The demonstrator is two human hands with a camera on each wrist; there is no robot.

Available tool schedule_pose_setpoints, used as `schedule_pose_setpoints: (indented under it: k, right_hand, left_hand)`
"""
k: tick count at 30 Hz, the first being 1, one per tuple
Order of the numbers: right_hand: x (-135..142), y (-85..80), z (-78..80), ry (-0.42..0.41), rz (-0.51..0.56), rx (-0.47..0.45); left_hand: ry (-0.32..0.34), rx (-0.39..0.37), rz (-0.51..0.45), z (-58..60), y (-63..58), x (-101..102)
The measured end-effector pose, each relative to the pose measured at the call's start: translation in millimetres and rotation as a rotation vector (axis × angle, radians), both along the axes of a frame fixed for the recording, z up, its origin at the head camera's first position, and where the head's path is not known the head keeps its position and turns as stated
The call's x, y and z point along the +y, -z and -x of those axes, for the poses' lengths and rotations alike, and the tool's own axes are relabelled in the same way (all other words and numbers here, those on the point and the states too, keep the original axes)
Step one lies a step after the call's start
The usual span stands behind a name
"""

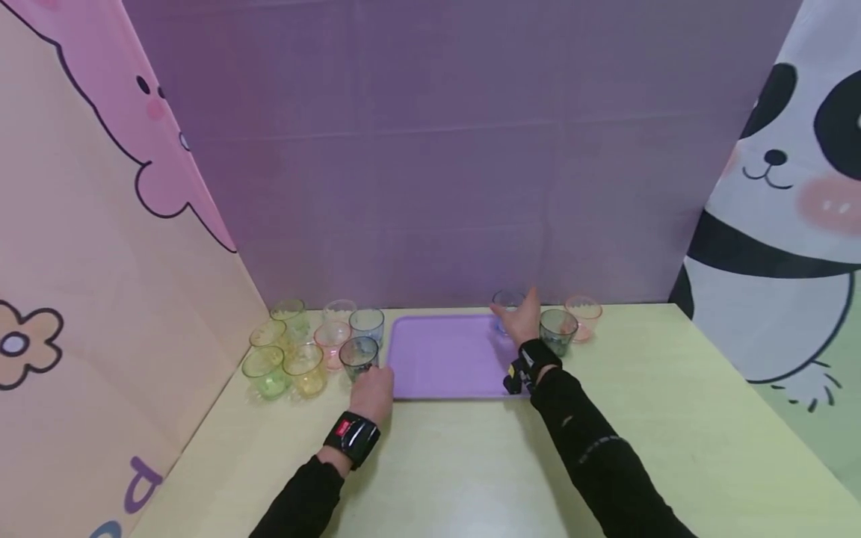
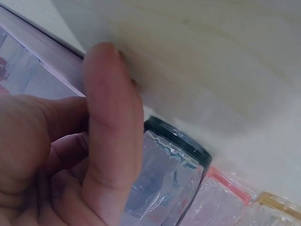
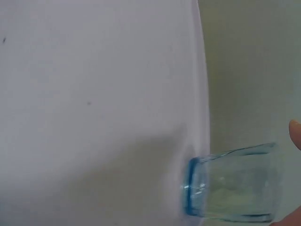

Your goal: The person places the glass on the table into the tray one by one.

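At the far right corner of the purple tray (image 1: 444, 359) my right hand (image 1: 521, 320) spreads its thumb and fingers about a blue-tinted glass (image 1: 506, 300). In the right wrist view the blue glass (image 3: 235, 186) has its thick blue end over the tray's rim; one fingertip (image 3: 295, 134) stands apart from it, another lies close by its other end. My left hand (image 1: 372, 392) is low by the tray's left edge, fingers loosely bent, next to a dark grey glass (image 1: 359, 353). In the left wrist view a raised finger (image 2: 113, 117) overlaps that dark glass (image 2: 164, 174).
Left of the tray several tinted glasses stand grouped, among them a green one (image 1: 264, 371), a yellow one (image 1: 306, 370), a pink one (image 1: 332, 344) and a blue one (image 1: 367, 324). Right of it stand another dark glass (image 1: 558, 332) and a pink glass (image 1: 584, 317). A purple wall (image 1: 437, 187) rises behind.
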State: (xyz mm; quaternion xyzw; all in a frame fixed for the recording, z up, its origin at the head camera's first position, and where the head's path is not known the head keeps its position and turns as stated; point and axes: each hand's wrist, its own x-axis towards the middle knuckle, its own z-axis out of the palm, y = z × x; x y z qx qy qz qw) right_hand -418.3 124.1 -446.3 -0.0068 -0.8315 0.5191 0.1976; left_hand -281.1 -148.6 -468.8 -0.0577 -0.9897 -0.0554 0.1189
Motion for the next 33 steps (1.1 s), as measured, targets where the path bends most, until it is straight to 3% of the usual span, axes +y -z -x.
schedule_pose_setpoints:
  k: [4,11,21,28,33]
  right_hand:
    - [2.0,-8.4,-1.4,-0.036,-0.013,-0.007]
    - [9.8,-18.3,0.1,-0.027,0.003,-0.020]
    - [23.4,-16.4,-4.5,-0.050,0.194,0.111]
    - [39.1,-19.6,-15.5,-0.044,0.177,0.263]
    - [54.9,-15.8,-23.0,-0.012,0.115,0.292]
  left_hand:
    - [0.001,0.024,0.000,-0.1,2.6,-0.2]
    - [0.008,0.050,0.003,-0.2,4.1,-1.4]
    - [0.006,-0.007,-0.002,-6.7,1.1,-2.6]
    - [-0.003,-0.030,-0.010,-4.4,1.6,-2.1]
    - [0.000,-0.031,-0.016,-2.1,3.7,-4.2]
